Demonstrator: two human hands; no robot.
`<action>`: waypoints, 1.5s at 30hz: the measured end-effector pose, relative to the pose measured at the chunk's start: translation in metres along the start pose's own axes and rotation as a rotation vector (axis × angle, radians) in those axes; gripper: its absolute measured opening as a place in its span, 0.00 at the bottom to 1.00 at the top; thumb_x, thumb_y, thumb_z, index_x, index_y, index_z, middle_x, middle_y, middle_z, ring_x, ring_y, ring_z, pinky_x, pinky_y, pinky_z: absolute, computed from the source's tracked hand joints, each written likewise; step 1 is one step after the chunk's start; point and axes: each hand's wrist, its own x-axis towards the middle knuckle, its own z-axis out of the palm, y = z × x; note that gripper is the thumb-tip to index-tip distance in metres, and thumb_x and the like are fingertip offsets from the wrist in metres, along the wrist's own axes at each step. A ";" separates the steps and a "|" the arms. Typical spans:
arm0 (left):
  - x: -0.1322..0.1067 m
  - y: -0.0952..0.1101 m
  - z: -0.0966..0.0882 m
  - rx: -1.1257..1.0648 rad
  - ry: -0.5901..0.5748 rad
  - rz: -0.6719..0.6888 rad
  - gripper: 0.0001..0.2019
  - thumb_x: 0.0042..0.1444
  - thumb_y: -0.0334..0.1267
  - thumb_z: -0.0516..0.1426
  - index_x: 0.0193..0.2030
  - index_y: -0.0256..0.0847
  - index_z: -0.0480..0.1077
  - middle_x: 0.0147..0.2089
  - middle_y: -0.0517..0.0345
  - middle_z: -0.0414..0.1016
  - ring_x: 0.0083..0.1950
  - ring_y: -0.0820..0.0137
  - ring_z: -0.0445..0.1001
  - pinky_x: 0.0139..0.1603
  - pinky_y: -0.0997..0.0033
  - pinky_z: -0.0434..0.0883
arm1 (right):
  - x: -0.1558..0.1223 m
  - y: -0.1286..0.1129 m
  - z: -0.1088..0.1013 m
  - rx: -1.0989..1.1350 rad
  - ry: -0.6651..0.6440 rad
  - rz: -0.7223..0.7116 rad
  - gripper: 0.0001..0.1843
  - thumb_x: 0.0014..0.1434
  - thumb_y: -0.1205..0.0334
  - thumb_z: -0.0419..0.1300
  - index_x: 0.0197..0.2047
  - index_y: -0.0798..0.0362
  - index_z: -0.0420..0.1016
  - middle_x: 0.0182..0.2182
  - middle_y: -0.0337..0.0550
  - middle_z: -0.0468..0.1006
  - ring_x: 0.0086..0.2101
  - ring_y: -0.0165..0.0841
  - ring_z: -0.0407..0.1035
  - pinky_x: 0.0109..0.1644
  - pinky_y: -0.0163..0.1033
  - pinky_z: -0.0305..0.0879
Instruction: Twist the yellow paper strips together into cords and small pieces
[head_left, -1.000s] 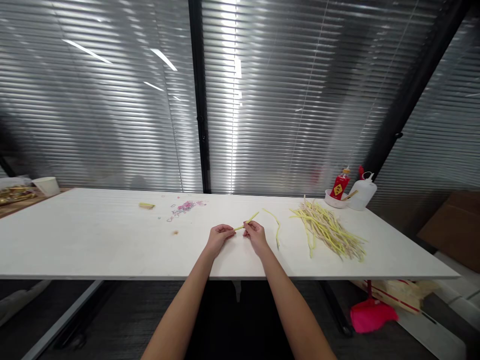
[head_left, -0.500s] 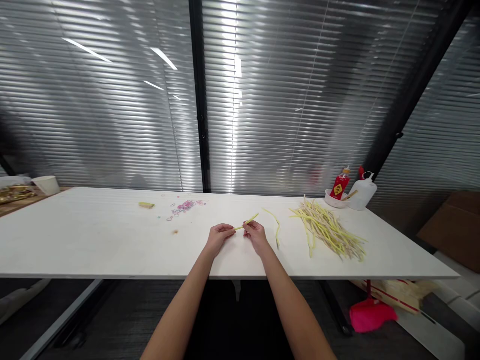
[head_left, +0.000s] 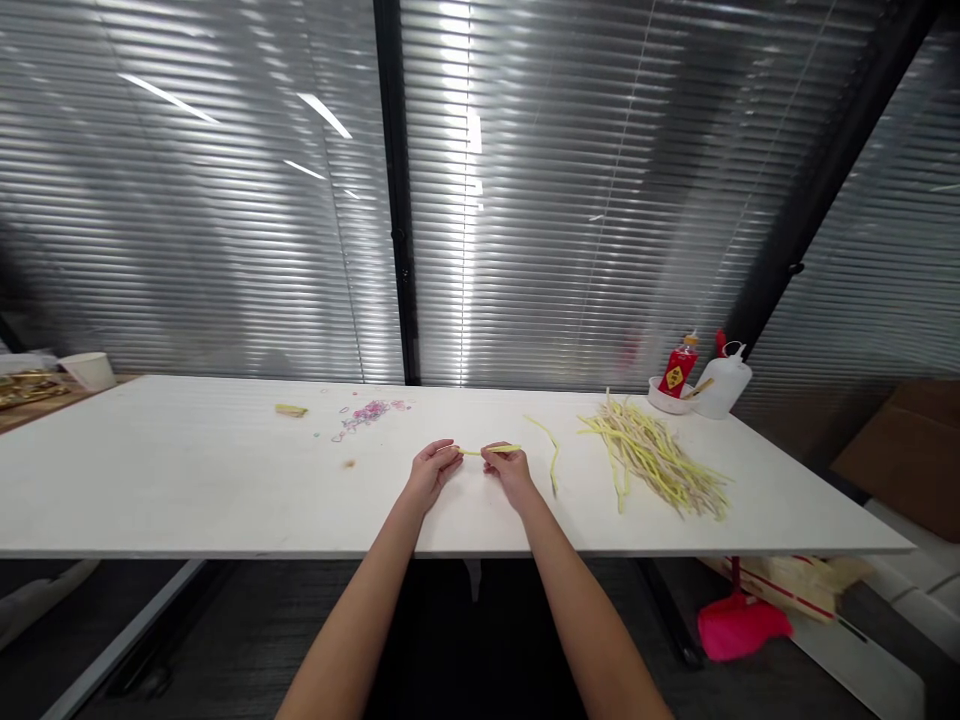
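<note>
Both my hands rest near the front middle of the white table (head_left: 187,480) and pinch one thin yellow strip (head_left: 475,452) between them. My left hand (head_left: 430,470) grips its left end with fingers curled. Fingers closed, my right hand (head_left: 507,468) holds the strip's right part, and the strip now lies nearly level. A second yellow strip (head_left: 553,452) lies loose on the table just right of my right hand. Further right is a pile of yellow and pale strips (head_left: 657,458).
At the back right stand a red bottle (head_left: 677,370) in a small white dish and a white squeeze bottle (head_left: 726,384). Small pink bits (head_left: 366,412) and a yellow scrap (head_left: 291,410) lie at the back left. A white cup (head_left: 88,370) sits far left. Blinds cover the windows behind.
The strip between my hands has turned from slanting up to the right to lying almost level. Both hands stay in nearly the same place.
</note>
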 end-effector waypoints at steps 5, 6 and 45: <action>0.003 -0.001 0.001 -0.024 0.024 -0.022 0.15 0.42 0.27 0.65 0.38 0.34 0.70 0.37 0.50 0.75 0.38 0.70 0.75 0.49 0.69 0.72 | -0.004 -0.005 0.001 -0.003 -0.111 0.034 0.13 0.40 0.60 0.69 0.30 0.54 0.75 0.22 0.36 0.71 0.22 0.25 0.64 0.29 0.33 0.61; 0.004 -0.001 0.001 -0.026 0.033 -0.020 0.14 0.42 0.26 0.65 0.37 0.35 0.70 0.37 0.51 0.75 0.39 0.70 0.75 0.49 0.69 0.72 | -0.004 -0.006 0.001 0.016 -0.141 0.058 0.13 0.40 0.60 0.70 0.30 0.54 0.75 0.22 0.36 0.72 0.22 0.26 0.65 0.30 0.34 0.62; 0.021 -0.019 0.017 0.040 -0.011 -0.024 0.16 0.39 0.31 0.66 0.37 0.34 0.70 0.32 0.56 0.73 0.32 0.76 0.72 0.46 0.68 0.70 | -0.005 -0.011 -0.005 -0.106 0.013 -0.090 0.14 0.42 0.53 0.67 0.29 0.54 0.76 0.29 0.42 0.74 0.20 0.24 0.56 0.25 0.35 0.54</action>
